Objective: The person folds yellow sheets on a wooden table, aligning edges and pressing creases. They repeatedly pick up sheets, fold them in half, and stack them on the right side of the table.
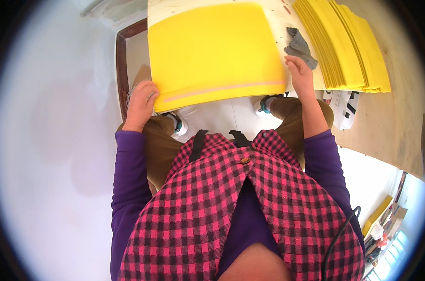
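Note:
A large yellow sheet point(215, 47) lies on the pale table in front of me, its near edge reaching over the table's front. A thin pinkish line runs along that near edge. Whether it is cloth or paper I cannot tell. At its near left corner, my left hand point(143, 104) has its fingers closed on the edge. My right hand point(301, 78) is just beyond the sheet's right edge, thumb and fingers loosely curved and apart, with nothing seen in them. Close above its fingers lies a crumpled dark grey cloth point(298, 46).
A thick stack of folded yellow pieces point(341, 44) stands at the right on the wooden table point(381, 126). Under the table edge is a white bag point(342, 110) with dark print. A dark brown frame point(121, 70) borders the left side. My legs are below the sheet.

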A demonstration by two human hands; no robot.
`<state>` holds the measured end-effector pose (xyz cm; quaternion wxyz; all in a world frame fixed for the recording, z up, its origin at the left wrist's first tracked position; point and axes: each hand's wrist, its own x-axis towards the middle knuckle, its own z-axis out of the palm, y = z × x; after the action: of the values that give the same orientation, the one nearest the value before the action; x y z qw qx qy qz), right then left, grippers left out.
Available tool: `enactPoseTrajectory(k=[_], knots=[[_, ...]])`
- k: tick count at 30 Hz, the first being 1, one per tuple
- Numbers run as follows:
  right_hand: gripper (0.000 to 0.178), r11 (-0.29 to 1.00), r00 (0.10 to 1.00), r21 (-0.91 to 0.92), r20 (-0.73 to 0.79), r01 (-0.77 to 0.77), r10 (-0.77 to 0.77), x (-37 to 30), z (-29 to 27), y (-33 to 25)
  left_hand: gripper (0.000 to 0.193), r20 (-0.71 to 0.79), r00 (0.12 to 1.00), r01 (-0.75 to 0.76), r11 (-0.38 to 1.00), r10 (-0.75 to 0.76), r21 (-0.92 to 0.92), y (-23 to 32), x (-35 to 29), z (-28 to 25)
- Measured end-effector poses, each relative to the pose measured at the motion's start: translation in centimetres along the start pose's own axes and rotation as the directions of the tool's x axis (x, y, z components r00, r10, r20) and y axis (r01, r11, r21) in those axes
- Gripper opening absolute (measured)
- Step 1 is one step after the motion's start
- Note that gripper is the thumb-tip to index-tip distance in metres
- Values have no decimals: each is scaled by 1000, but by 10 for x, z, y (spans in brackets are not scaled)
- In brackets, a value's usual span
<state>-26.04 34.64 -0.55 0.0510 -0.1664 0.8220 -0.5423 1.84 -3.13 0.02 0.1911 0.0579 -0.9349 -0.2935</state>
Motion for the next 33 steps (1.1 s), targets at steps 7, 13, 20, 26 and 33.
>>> enactPoseTrajectory(k=[7,13,20,26,33], knots=[[17,986,988,-71,16,-151,153,8,2,-5,12,14,1000,21,1000,-21,5,-1,-1,0],[17,962,986,-242,137,127,-95,-1,-2,-12,12,9,1000,12,1000,-12,-1,-1,-1,0],[14,926,964,-326,242,188,-110,-2,-5,-16,11,9,999,42,999,-42,-20,-1,-2,1],[8,856,947,-439,279,273,-158,1,-2,-16,11,14,999,48,998,-48,-34,-1,-2,1],[9,731,935,-585,260,351,-240,0,6,-13,12,18,998,56,998,-55,-17,-2,-3,1]])
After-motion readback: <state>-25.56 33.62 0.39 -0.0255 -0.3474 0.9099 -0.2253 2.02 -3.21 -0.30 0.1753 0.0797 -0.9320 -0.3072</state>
